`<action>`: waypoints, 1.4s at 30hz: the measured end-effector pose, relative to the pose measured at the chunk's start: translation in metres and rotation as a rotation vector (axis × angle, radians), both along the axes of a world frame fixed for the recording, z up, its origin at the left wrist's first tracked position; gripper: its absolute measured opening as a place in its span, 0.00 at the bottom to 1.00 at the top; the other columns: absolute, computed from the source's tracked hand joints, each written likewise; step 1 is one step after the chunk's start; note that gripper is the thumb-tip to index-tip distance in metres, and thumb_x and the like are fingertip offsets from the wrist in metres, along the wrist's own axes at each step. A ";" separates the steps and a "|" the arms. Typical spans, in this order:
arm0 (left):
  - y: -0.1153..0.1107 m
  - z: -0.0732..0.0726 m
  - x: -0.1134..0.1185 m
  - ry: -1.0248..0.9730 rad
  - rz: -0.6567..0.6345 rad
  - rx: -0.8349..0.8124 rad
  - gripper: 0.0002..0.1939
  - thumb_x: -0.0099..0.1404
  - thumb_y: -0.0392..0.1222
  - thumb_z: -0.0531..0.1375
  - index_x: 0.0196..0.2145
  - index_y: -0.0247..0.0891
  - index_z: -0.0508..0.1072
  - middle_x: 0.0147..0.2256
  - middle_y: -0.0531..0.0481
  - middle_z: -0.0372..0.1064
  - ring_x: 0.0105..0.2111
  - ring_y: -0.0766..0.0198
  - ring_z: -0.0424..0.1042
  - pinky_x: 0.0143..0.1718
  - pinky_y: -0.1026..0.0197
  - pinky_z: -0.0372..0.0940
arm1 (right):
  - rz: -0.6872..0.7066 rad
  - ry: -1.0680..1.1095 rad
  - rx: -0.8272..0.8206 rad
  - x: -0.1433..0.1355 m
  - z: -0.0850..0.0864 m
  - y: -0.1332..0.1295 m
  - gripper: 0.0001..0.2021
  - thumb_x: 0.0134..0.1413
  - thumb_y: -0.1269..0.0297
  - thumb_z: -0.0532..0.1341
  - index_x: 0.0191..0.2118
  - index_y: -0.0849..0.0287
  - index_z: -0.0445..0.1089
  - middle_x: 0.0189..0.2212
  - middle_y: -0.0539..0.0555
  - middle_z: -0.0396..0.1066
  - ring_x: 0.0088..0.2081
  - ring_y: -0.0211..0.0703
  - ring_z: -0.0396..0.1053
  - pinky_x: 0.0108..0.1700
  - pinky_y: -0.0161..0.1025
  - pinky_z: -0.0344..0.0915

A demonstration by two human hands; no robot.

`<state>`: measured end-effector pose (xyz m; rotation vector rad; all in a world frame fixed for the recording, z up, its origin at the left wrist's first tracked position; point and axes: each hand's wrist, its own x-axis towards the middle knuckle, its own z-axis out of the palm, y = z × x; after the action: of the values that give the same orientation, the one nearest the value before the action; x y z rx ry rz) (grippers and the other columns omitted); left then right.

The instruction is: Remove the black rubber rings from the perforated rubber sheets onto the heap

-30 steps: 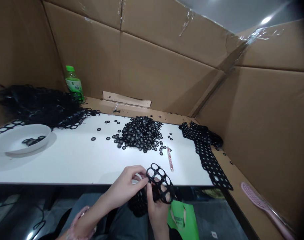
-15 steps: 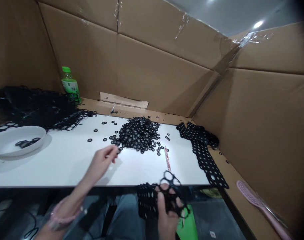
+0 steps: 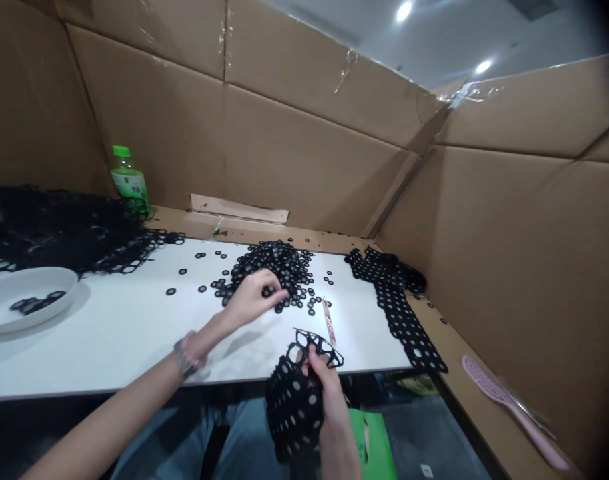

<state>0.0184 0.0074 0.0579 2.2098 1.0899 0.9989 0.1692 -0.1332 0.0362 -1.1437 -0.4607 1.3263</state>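
Observation:
My left hand [image 3: 257,297] hovers over the front of a heap of small black discs [image 3: 284,263] with pale centres. Its fingers curl towards the thumb; whatever lies between the tips is too small to make out. Lower right, at the table's front edge, my right hand [image 3: 327,380] grips a bunched black dotted mesh strip [image 3: 297,400]. A looser lattice of open black loops stands up from the strip above the thumb. Part of the strip hangs below the table edge. Single discs lie scattered around the heap on the white table [image 3: 134,333].
A white bowl [image 3: 64,303] with a few black pieces stands left, before a tangled black mesh pile [image 3: 59,227] and a green bottle [image 3: 131,187]. Right are a red-and-white slim packet [image 3: 329,320], another dotted strip [image 3: 409,327] and a pink hairbrush [image 3: 509,407]. Cardboard walls surround the table.
My left hand has moved right, from the heap's left side to over its front. My right hand has turned and raised the mesh slightly, with its loops now standing above the thumb.

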 end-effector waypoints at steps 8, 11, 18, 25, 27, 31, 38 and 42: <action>-0.099 -0.007 -0.002 -0.380 -0.106 -0.526 0.12 0.58 0.47 0.57 0.26 0.35 0.67 0.26 0.53 0.68 0.29 0.65 0.66 0.33 0.67 0.61 | 0.065 0.050 0.113 0.001 -0.011 0.005 0.18 0.41 0.49 0.63 0.36 0.56 0.71 0.33 0.52 0.74 0.38 0.45 0.70 0.43 0.42 0.64; -0.107 -0.012 -0.006 -0.551 0.097 -0.558 0.12 0.57 0.50 0.57 0.28 0.36 0.65 0.31 0.51 0.70 0.33 0.63 0.68 0.36 0.66 0.62 | 0.190 0.055 0.178 -0.005 -0.019 -0.006 0.22 0.39 0.48 0.64 0.39 0.58 0.72 0.37 0.57 0.74 0.42 0.50 0.69 0.46 0.46 0.64; -0.138 -0.016 -0.042 -0.305 0.163 -0.575 0.17 0.57 0.54 0.55 0.24 0.37 0.64 0.21 0.54 0.64 0.23 0.65 0.65 0.25 0.67 0.60 | -0.035 -0.522 0.190 -0.020 -0.009 -0.032 0.17 0.41 0.53 0.65 0.37 0.57 0.74 0.38 0.56 0.73 0.43 0.51 0.68 0.47 0.45 0.63; -0.172 -0.008 -0.072 0.057 0.439 0.100 0.11 0.58 0.48 0.57 0.29 0.39 0.61 0.28 0.53 0.59 0.27 0.65 0.61 0.30 0.64 0.58 | -0.020 -0.794 0.168 -0.040 0.001 -0.062 0.17 0.42 0.53 0.63 0.38 0.57 0.75 0.35 0.56 0.73 0.41 0.52 0.69 0.45 0.43 0.65; -0.180 -0.005 -0.071 0.025 0.475 0.217 0.12 0.57 0.46 0.58 0.33 0.39 0.60 0.32 0.50 0.59 0.32 0.62 0.62 0.33 0.62 0.59 | 0.012 -0.815 0.176 -0.045 0.001 -0.072 0.17 0.42 0.52 0.63 0.37 0.57 0.75 0.36 0.57 0.73 0.41 0.52 0.69 0.44 0.43 0.65; -0.198 -0.002 -0.068 -0.020 0.553 0.307 0.15 0.56 0.43 0.60 0.39 0.38 0.60 0.37 0.47 0.58 0.39 0.58 0.62 0.40 0.58 0.60 | 0.024 -0.826 0.195 -0.050 -0.010 -0.092 0.19 0.45 0.51 0.61 0.40 0.57 0.73 0.39 0.58 0.72 0.43 0.51 0.68 0.44 0.41 0.66; -0.236 -0.004 -0.066 -0.126 -0.110 -0.212 0.03 0.59 0.38 0.58 0.33 0.38 0.68 0.33 0.51 0.66 0.34 0.65 0.66 0.37 0.65 0.62 | 0.186 -0.784 0.249 -0.058 -0.032 -0.136 0.18 0.46 0.54 0.61 0.43 0.56 0.72 0.41 0.57 0.72 0.45 0.49 0.68 0.45 0.40 0.66; -0.257 -0.018 -0.070 -0.215 -0.052 -0.348 0.06 0.56 0.41 0.61 0.32 0.37 0.69 0.29 0.52 0.67 0.30 0.65 0.66 0.35 0.65 0.62 | 0.166 -0.740 0.223 -0.068 -0.028 -0.165 0.19 0.46 0.51 0.61 0.42 0.55 0.73 0.41 0.56 0.72 0.43 0.50 0.68 0.45 0.41 0.65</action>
<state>-0.0518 -0.2495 0.0399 1.8002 1.0153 0.9207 0.1009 -0.2979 0.0079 -1.4070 -1.2308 0.9184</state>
